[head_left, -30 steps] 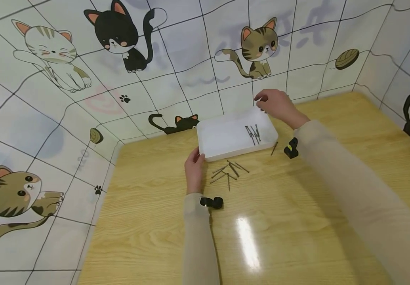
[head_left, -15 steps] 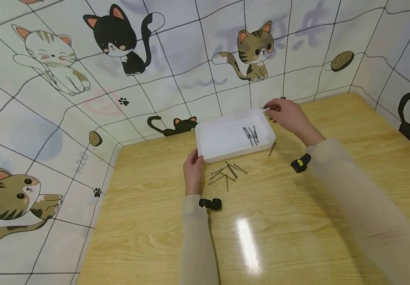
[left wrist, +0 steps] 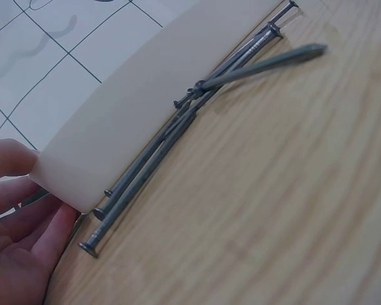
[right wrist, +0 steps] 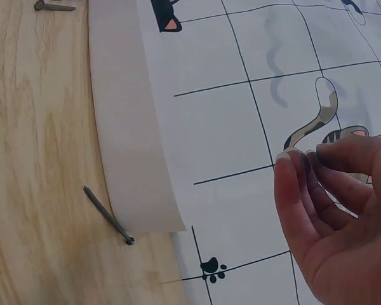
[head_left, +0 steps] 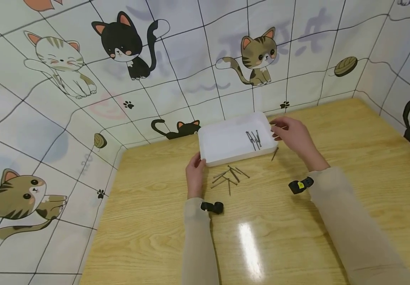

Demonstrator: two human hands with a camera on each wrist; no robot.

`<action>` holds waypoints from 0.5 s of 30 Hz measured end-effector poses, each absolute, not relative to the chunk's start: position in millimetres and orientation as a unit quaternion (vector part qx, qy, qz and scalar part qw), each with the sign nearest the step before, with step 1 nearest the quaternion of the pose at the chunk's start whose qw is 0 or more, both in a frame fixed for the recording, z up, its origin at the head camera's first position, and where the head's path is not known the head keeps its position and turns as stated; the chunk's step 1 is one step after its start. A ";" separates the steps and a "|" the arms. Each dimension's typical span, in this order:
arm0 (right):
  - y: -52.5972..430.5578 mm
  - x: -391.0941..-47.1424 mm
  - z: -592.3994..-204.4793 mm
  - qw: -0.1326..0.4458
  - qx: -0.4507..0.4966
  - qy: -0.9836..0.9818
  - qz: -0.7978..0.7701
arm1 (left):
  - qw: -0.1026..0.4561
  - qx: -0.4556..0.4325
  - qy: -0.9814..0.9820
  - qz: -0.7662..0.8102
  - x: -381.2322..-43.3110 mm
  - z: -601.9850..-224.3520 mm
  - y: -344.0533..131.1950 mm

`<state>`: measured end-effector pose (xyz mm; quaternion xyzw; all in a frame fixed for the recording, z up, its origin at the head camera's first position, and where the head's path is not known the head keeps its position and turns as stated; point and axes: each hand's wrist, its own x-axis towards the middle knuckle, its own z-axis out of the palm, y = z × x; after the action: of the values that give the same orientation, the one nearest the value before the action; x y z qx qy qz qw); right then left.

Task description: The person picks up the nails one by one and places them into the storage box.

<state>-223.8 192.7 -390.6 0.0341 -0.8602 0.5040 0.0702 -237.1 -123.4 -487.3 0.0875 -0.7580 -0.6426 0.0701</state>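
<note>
A shallow white tray lies on the wooden table, with several nails inside near its right end. My left hand holds the tray's left front corner, thumb near the rim and fingers below it in the left wrist view. At the tray's right edge is my right hand, fingers loosely bent, thumb close to the fingertips. Nothing shows between them in the right wrist view. In front of the tray lies a loose pile of nails. One lone nail lies by the right front corner.
Behind the tray stands a wall covering printed with cats and grid lines; it also runs along both sides. The wooden table reaches toward me, with a bright light reflection on it. Each wrist wears a small black camera.
My right hand has come from the tray's back right corner forward along its right edge. The left hand stays at its corner. The nails look unmoved.
</note>
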 end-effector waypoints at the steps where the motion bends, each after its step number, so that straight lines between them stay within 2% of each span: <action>1: 192.2 -221.9 -392.7 0.068 0.031 -0.854 0.514 | 0.071 0.087 -0.757 -0.644 -237.1 -487.2 -123.5; 15: 187.7 -214.0 -428.3 0.055 -0.007 -0.820 0.570 | 0.070 0.085 -0.758 -0.643 -235.5 -486.8 -123.8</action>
<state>-214.0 187.7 -428.3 -0.0073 -0.8197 0.5700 0.0549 -235.5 -123.8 -486.8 0.0850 -0.7580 -0.6429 0.0702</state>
